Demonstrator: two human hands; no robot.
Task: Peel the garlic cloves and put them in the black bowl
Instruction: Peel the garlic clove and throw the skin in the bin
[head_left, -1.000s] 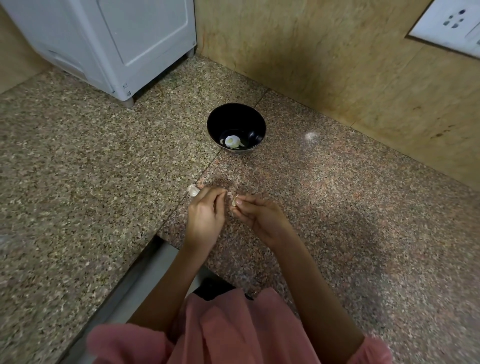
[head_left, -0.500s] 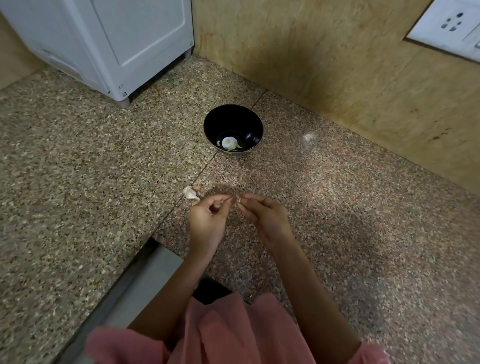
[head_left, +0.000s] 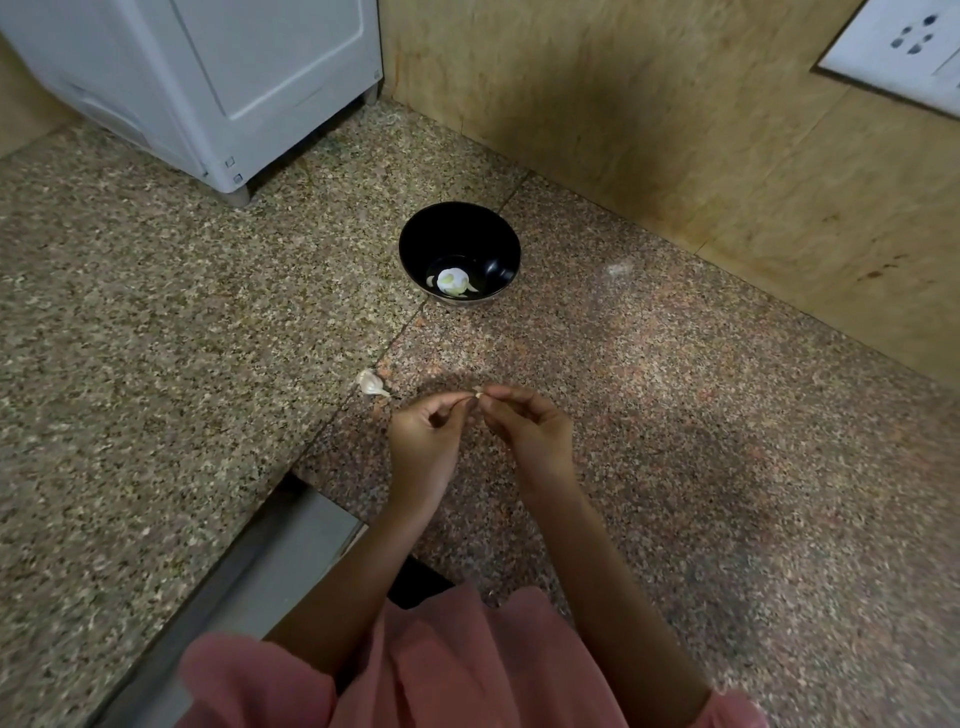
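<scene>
A black bowl (head_left: 459, 249) stands on the granite counter, with pale peeled garlic (head_left: 451, 281) lying in its bottom. Nearer to me, my left hand (head_left: 423, 444) and my right hand (head_left: 530, 423) meet fingertip to fingertip. Both pinch a small garlic clove (head_left: 477, 395), of which only a pale tip shows between the fingers. Another unpeeled garlic clove (head_left: 370, 383) lies on the counter just left of my left hand.
A white appliance (head_left: 218, 78) stands on the counter at the back left. A tan stone wall (head_left: 675, 119) runs behind the bowl, with a white socket plate (head_left: 904, 47) at the top right. A grey metal edge (head_left: 249, 587) sits at the counter's front.
Both hands have lifted slightly off the counter and drawn a little toward me, still pinching the clove. The loose clove beside my left hand is now fully uncovered.
</scene>
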